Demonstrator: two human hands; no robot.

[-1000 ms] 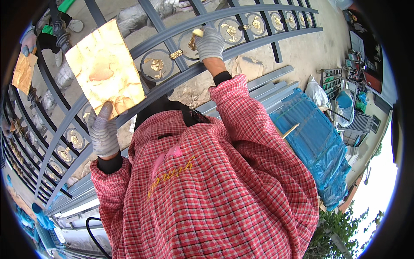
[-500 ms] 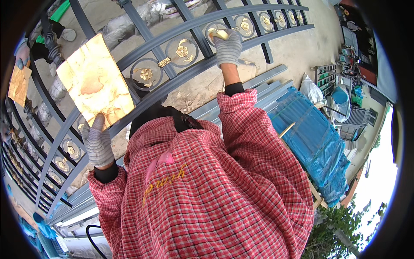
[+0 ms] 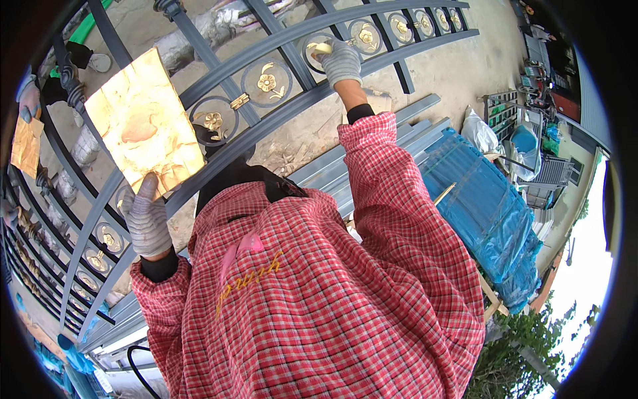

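Note:
My left hand (image 3: 147,223), in a grey knit glove, grips the lower edge of a gold-smeared sheet of card (image 3: 145,106), thumb on top. A darker round patch marks the sheet's middle. My right hand (image 3: 344,65), gloved alike, is closed around a small pale-yellow pad (image 3: 321,48), perhaps a sponge. It presses over one ring of a dark grey metal fence panel (image 3: 229,149); the ornament inside that ring is mostly hidden. To its left, a gold flower (image 3: 266,82) sits in the neighbouring ring, and another flower (image 3: 212,122) lies nearer the card.
At the far left a co-worker's gloved hand (image 3: 29,100) holds a brown sheet (image 3: 26,146) beside another fence panel. Grey metal profiles (image 3: 392,143) and a blue-wrapped stack (image 3: 482,216) lie to the right. A white sack (image 3: 480,136) stands beyond them.
My right hand has shifted slightly left and up over the ring with the pad. The whole view has moved a little; my left hand still holds the card.

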